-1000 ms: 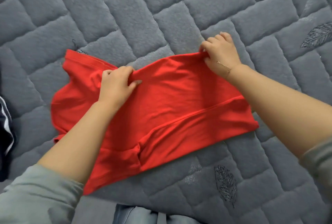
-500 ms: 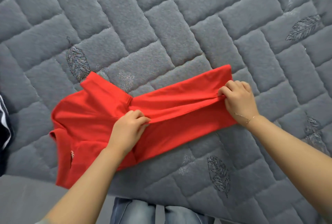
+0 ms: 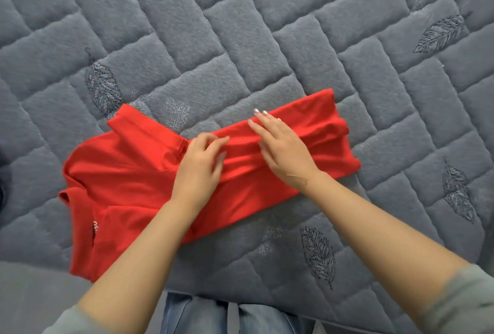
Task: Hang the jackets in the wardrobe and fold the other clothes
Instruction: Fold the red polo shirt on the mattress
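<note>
— What is pictured?
— A red garment (image 3: 139,173), partly folded, is laid flat on the quilted grey bedcover (image 3: 240,39).
— How is it arranged?
— Its right portion is doubled into a long creased band; small white lettering is seen near the lower left edge.

dark garment (image 3: 2,173) cut off at left edge, red shirt's (image 3: 128,173) small lettering (image 3: 95,226) illegible
</note>
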`<move>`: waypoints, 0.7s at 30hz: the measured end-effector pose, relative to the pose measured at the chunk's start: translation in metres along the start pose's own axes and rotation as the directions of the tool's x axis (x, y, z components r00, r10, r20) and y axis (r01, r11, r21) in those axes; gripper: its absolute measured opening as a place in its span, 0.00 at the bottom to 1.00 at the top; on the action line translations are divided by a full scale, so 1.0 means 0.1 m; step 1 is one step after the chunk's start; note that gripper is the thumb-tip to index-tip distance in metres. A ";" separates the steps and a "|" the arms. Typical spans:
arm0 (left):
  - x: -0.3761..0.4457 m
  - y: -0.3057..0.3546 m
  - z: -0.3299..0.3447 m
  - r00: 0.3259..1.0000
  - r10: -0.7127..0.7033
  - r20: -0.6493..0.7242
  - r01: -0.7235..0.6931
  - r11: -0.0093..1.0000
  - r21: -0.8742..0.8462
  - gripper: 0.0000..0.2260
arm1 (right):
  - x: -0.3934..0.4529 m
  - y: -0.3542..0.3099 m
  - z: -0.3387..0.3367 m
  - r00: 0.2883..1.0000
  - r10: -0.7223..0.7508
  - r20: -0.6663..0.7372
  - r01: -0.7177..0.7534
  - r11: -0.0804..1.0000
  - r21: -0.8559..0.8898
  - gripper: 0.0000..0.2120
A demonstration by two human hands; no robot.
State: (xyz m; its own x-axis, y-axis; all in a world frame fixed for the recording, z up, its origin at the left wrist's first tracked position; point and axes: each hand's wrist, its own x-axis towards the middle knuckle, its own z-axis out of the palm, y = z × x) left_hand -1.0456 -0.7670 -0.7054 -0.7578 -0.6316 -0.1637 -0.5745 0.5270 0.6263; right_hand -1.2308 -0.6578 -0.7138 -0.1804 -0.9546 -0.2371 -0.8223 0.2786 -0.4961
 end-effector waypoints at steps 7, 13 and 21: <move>-0.02 -0.23 0.55 0.970 -0.121 0.213 0.037 0.932 0.360 0.33 | -0.21 0.84 -0.06 0.971 0.210 0.110 -0.162 0.926 -0.342 0.34; 0.06 -0.15 0.41 0.916 -0.166 0.366 0.057 0.955 0.290 0.40 | -0.28 0.89 -0.24 0.916 0.399 0.048 -0.357 0.862 -0.360 0.34; -0.09 -0.50 -0.75 0.929 -0.282 -0.241 0.229 0.947 -0.225 0.11 | 0.14 -0.71 0.02 0.948 0.304 -0.096 -0.276 0.933 0.231 0.13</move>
State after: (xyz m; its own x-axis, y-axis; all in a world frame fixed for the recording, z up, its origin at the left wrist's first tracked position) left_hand -0.9869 -0.8311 -0.6781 -0.4671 -0.8722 -0.1448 -0.6480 0.2263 0.7272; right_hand -1.1739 -0.6906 -0.6842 -0.4725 -0.8302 -0.2958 -0.5926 0.5477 -0.5906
